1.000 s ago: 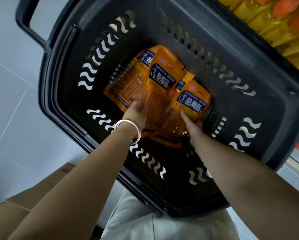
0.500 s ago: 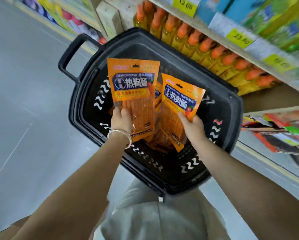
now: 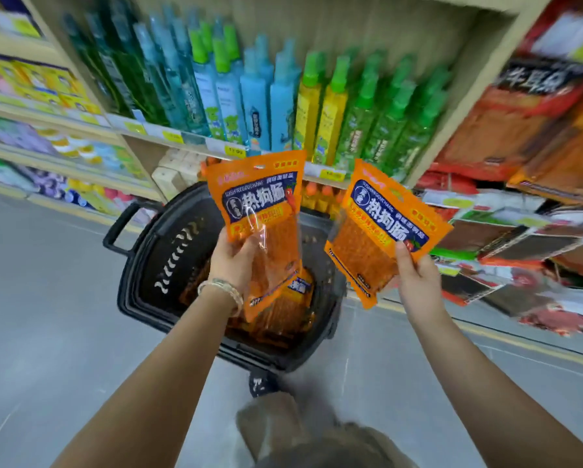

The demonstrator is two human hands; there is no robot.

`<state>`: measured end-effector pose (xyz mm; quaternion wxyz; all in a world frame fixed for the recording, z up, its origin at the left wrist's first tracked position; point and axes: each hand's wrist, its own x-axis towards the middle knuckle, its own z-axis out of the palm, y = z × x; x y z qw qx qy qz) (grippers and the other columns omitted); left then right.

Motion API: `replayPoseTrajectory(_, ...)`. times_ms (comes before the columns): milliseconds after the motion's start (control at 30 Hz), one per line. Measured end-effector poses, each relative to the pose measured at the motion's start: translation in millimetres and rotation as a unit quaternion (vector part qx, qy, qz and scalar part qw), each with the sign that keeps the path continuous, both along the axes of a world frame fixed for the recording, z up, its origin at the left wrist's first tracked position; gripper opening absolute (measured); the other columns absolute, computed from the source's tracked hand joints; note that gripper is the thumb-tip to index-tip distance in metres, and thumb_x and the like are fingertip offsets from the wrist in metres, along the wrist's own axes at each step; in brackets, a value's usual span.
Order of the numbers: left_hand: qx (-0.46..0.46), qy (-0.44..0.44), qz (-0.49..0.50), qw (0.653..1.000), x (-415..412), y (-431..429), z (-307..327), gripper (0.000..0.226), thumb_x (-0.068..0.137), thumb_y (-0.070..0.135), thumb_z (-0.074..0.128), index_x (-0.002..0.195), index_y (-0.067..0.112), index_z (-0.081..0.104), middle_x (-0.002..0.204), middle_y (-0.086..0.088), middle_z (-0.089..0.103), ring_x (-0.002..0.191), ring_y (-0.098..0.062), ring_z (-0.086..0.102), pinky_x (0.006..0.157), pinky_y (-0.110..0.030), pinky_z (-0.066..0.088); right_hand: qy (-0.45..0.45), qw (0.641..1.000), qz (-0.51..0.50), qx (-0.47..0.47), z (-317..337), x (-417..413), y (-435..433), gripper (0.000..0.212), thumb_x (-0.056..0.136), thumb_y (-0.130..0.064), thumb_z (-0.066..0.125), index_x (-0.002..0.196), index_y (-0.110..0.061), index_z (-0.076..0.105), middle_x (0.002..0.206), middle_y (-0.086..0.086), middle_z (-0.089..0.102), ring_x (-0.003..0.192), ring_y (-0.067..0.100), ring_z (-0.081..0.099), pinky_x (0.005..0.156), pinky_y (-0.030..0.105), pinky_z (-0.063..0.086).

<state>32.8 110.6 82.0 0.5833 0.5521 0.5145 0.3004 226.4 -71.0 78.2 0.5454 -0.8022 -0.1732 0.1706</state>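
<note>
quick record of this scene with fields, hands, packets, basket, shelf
setting: shop aisle, grey floor
left hand: grips left orange packet by its lower half, roughly upright, lifted clear of the basket; bracelet on wrist
right hand: grips right orange packet at its lower edge, tilted, thumb on the front
basket: black plastic, on the floor, more orange packets inside
shelf behind: blue, green and yellow spray bottles, yellow price tags on the edge
</note>
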Motion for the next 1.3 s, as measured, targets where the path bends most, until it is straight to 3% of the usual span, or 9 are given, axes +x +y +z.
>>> replayPoseTrajectory(133,0.039,-0.028,-0.024,0.999,52,-43,46,0.003,0.086,0.03,0.063,0.088,0.031,0.065,0.088,0.017,0.067,0.077,0.009,0.062,0.08,-0.02,0.05,-0.02,0.997,-0.059,0.036,46,37,-60,0.024,0.098,-0.035,0.049,0.078,-0.022,0.055,0.061,-0.012,0.05,0.059,0.011,0.047,0.065,0.031,0.041)
replayPoseTrajectory(233,0.09,-0.013,-0.047,0.995,92,-79,84,0.063,0.085,0.055,0.055,0.132,0.014,0.051,0.129,-0.001,0.055,0.118,-0.01,0.052,0.091,-0.017,0.032,-0.068,0.992,-0.084,0.062,87,66,-102,0.036,0.099,-0.036,0.046,0.076,-0.01,0.056,0.063,0.0,0.05,0.063,0.017,0.044,0.066,0.034,0.036)
replayPoseTrajectory(300,0.113,-0.034,-0.066,0.991,119,-97,110,0.073,0.084,0.061,0.052,0.137,0.012,0.045,0.138,-0.008,0.049,0.128,-0.025,0.044,0.105,-0.028,0.031,-0.094,0.989,-0.086,0.075,112,89,-125,0.05,0.099,-0.039,0.044,0.089,0.01,0.054,0.072,0.017,0.047,0.069,0.026,0.043,0.066,0.035,0.033)
replayPoseTrajectory(500,0.162,-0.134,-0.088,0.974,185,-139,185,0.022,0.086,0.049,0.06,0.07,0.033,0.064,0.07,0.025,0.063,0.064,0.011,0.057,0.06,-0.02,0.044,-0.144,0.972,-0.105,0.153,191,145,-167,0.041,0.097,-0.038,0.048,0.088,-0.001,0.061,0.089,0.025,0.064,0.073,0.014,0.051,0.068,0.031,0.039)
replayPoseTrajectory(767,0.193,-0.2,-0.098,0.956,252,-140,245,0.023,0.081,0.049,0.066,0.069,0.03,0.071,0.065,0.016,0.067,0.072,-0.011,0.062,0.076,-0.034,0.052,-0.15,0.943,-0.125,0.269,285,214,-163,0.017,0.097,-0.032,0.049,0.093,-0.022,0.062,0.09,-0.006,0.065,0.078,0.006,0.06,0.067,0.026,0.046)
replayPoseTrajectory(900,0.215,-0.193,-0.11,0.951,286,-134,269,0.022,0.081,0.055,0.062,0.075,0.035,0.065,0.068,0.026,0.064,0.067,0.005,0.061,0.071,-0.024,0.045,-0.113,0.939,-0.125,0.301,317,250,-153,0.014,0.095,-0.031,0.05,0.088,-0.023,0.059,0.084,-0.007,0.064,0.073,0.006,0.061,0.056,0.016,0.045)
replayPoseTrajectory(967,0.219,-0.195,-0.125,0.948,303,-129,281,0.022,0.082,0.054,0.062,0.074,0.034,0.065,0.063,0.028,0.065,0.061,0.012,0.06,0.063,-0.021,0.044,-0.087,0.939,-0.116,0.312,331,269,-147,0.018,0.092,-0.033,0.051,0.1,-0.019,0.06,0.099,0.0,0.067,0.091,0.017,0.064,0.072,0.024,0.053)
replayPoseTrajectory(1067,0.206,-0.198,-0.147,0.947,329,-120,298,0.027,0.077,0.058,0.064,0.079,0.03,0.067,0.079,0.016,0.071,0.081,-0.009,0.068,0.081,-0.038,0.053,-0.066,0.941,-0.103,0.317,354,294,-136,0.026,0.092,-0.036,0.051,0.111,-0.019,0.059,0.114,0.004,0.066,0.106,0.026,0.063,0.095,0.045,0.049)
replayPoseTrajectory(1300,0.203,-0.24,-0.205,0.927,381,-103,323,0.024,0.079,0.052,0.066,0.084,0.028,0.069,0.074,0.015,0.073,0.071,-0.009,0.07,0.077,-0.037,0.054,-0.069,0.94,-0.074,0.326,389,337,-110,0.018,0.091,-0.029,0.052,0.098,-0.015,0.06,0.09,0.006,0.066,0.087,0.026,0.063,0.086,0.042,0.049)
